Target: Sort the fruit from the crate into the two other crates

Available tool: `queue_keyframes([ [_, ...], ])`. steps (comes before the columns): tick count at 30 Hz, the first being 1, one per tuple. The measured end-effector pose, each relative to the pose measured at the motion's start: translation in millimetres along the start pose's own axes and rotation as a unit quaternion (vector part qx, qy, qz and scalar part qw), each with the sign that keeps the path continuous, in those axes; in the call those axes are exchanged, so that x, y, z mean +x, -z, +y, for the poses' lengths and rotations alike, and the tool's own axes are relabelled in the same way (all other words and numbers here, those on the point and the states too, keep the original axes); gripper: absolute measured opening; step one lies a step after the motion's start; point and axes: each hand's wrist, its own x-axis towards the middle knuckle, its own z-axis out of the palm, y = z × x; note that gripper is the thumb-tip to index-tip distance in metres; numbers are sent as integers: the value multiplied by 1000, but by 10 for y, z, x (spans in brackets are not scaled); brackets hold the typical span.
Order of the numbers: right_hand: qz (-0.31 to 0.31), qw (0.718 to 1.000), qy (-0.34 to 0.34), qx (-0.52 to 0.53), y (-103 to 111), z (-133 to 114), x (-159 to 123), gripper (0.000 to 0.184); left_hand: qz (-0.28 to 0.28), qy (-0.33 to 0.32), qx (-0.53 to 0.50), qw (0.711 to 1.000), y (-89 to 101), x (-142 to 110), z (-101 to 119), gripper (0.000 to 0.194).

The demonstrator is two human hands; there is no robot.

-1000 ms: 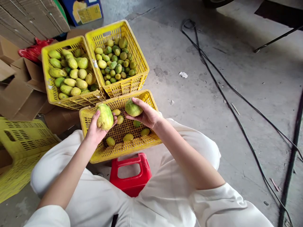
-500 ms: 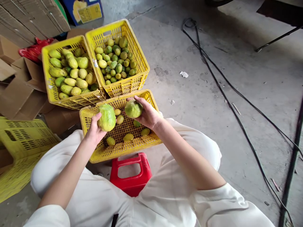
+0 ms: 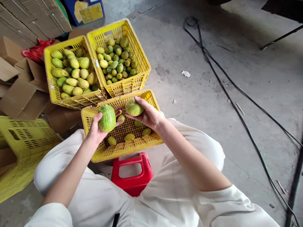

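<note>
My left hand grips a large green fruit above the near yellow crate. My right hand holds a smaller yellow-green fruit over the same crate. The crate holds only a few small fruits on its bottom. Behind it stand two fuller yellow crates: the left crate carries big yellow-green fruits, the right crate small green ones.
A red stool sits between my knees. Another yellow crate lies at my left. Cardboard boxes pile up at the far left. Black cables run over the concrete floor on the right.
The left hand has turned its fruit, showing a greener side. The right hand shifted its grip on the smaller fruit. The view drifted slightly.
</note>
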Motion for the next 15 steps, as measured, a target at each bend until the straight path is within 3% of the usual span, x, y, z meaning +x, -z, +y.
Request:
queue_keyframes([
  [5, 5, 1000, 3, 8, -30, 7, -28, 22, 86, 0, -42, 995, -29, 32, 30, 28],
  [7, 12, 1000, -2, 12, -34, 3, -28, 25, 103, 20, -48, 993, -63, 33, 61, 36],
  [11, 29, 999, -35, 16, -18, -8, 1, 27, 93, 71, -37, 992, -117, 9, 120, 53],
  [15, 46, 999, -18, -9, -4, -10, 18, 33, 71, 64, -35, 995, -75, 4, 115, 49],
])
